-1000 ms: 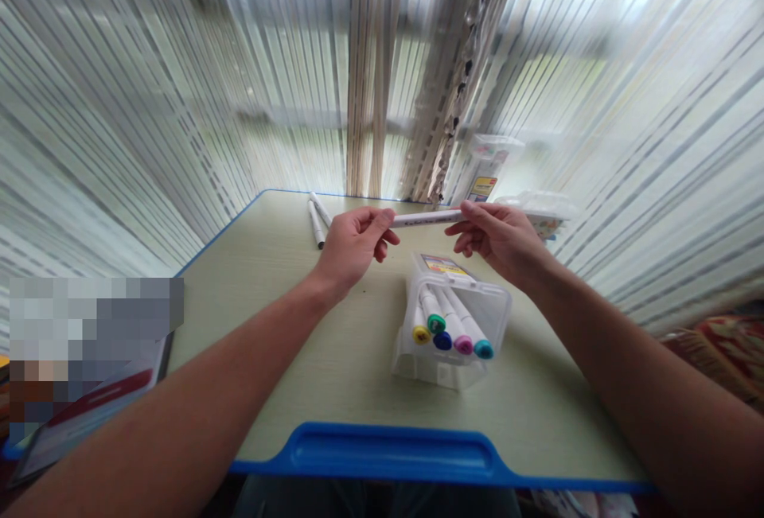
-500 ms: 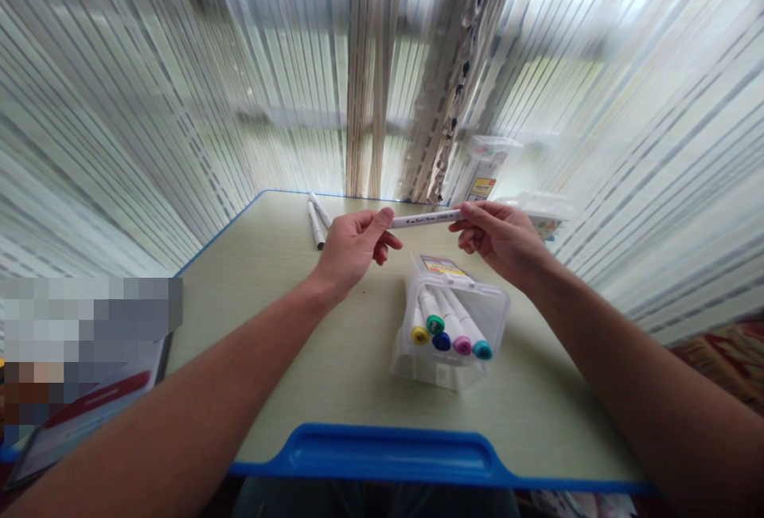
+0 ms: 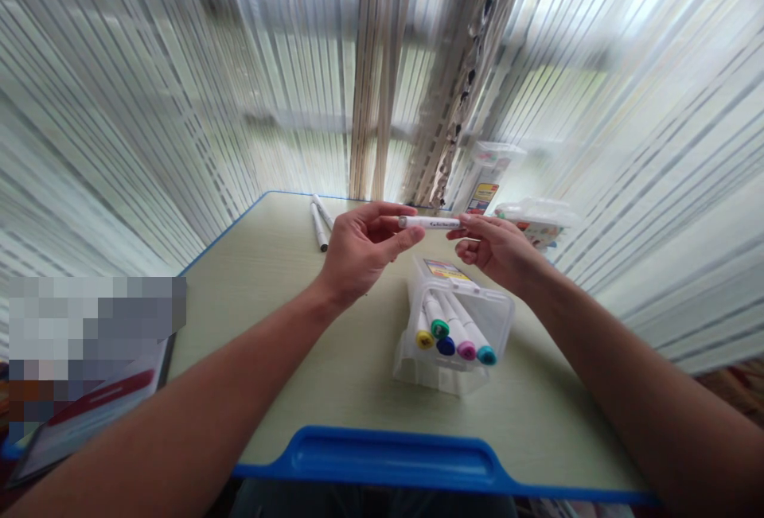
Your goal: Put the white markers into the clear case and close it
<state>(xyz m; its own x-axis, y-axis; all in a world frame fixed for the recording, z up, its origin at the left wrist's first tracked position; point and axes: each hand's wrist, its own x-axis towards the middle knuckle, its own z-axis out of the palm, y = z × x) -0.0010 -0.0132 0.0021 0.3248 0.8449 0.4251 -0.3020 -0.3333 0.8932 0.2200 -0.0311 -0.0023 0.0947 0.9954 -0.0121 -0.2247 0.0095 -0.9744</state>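
A: Held where, the marker (image 3: 433,223)?
B: Up between both hands, nearly level, just beyond the clear box. Slim, smooth and white, with dark lettering along the barrel.
A: And the right hand (image 3: 498,247)?
B: Pinching the right end between thumb and fingertips, other fingers curled.
A: The left hand (image 3: 361,251)?
B: Curved around the opposite end, forefinger above, thumb below. Firmly gripping or only touching? Can't tell.
A: Below?
B: A translucent plastic box (image 3: 504,307) with rounded corners, open end facing the wearer, full of white pens (image 3: 458,321) with rounded coloured ends. Underneath, a pale, faintly grained tabletop (image 3: 286,391), edged in blue, with a moulded blue trough (image 3: 394,458).
A: Farther off?
B: Two more white pens (image 3: 320,227) near the far edge, and a thin, stringy curtain (image 3: 286,88).
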